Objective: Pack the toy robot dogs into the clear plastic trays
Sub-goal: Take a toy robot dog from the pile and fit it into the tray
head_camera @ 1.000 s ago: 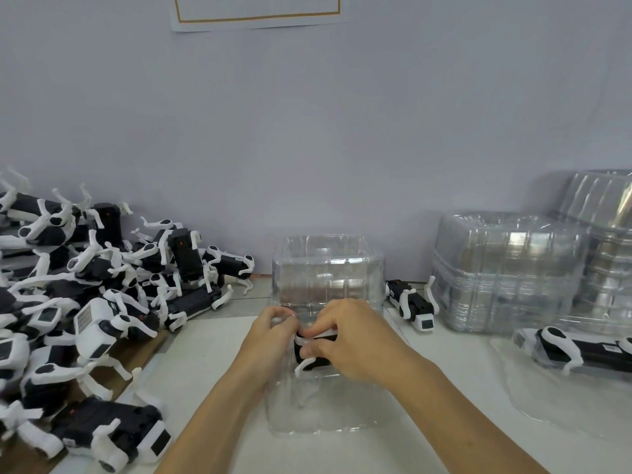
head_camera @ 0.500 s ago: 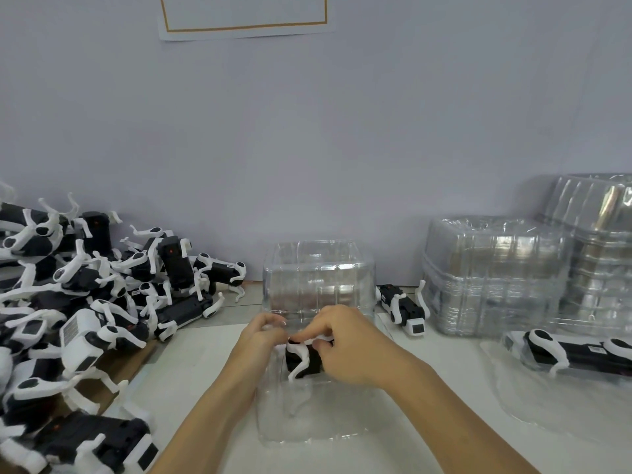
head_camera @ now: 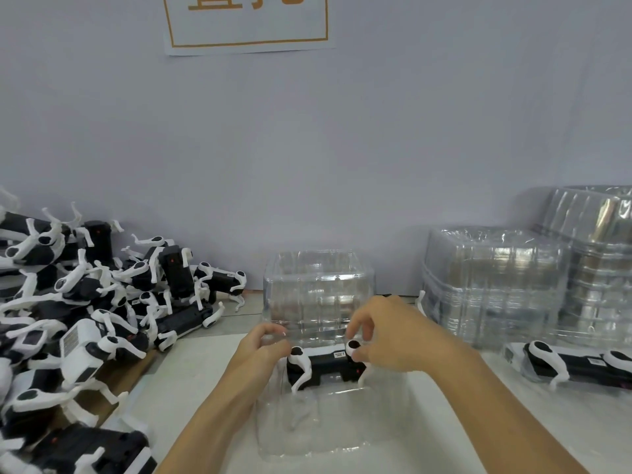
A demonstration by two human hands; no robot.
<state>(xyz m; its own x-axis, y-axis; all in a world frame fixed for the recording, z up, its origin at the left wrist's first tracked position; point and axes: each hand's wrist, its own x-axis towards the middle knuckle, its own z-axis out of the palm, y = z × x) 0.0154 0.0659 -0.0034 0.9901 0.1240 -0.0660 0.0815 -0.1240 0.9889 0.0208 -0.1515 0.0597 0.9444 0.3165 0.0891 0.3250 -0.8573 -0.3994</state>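
At the rear edge of the open clear tray (head_camera: 318, 436), my right hand (head_camera: 393, 333) pinches the white hip joint of the toy robot dog (head_camera: 325, 366) between thumb and forefinger, the other fingers curled loosely above it. My left hand (head_camera: 263, 347) is curled at the dog's opposite end, fingertips against the white shoulder there; I cannot tell whether it truly grips or only steadies. The dog lies crosswise over the tray's back part, black body level, one white leg hanging down into the moulded pocket. I judge it is being seated, not yet fully pressed home.

Just behind the tray stands its raised clear lid (head_camera: 318, 289). To the tray's left sprawls the heap of unpacked dogs (head_camera: 85, 313); to its right sit stacks of empty trays (head_camera: 496, 285), and in front of them a packed dog (head_camera: 578, 366) in its own shell.

The risk I see: the dangling leg may catch on a pocket rib and bend or splay if I push down unevenly. The thin tray could also skid or buckle on the white table (head_camera: 191, 388), since neither hand holds it down.
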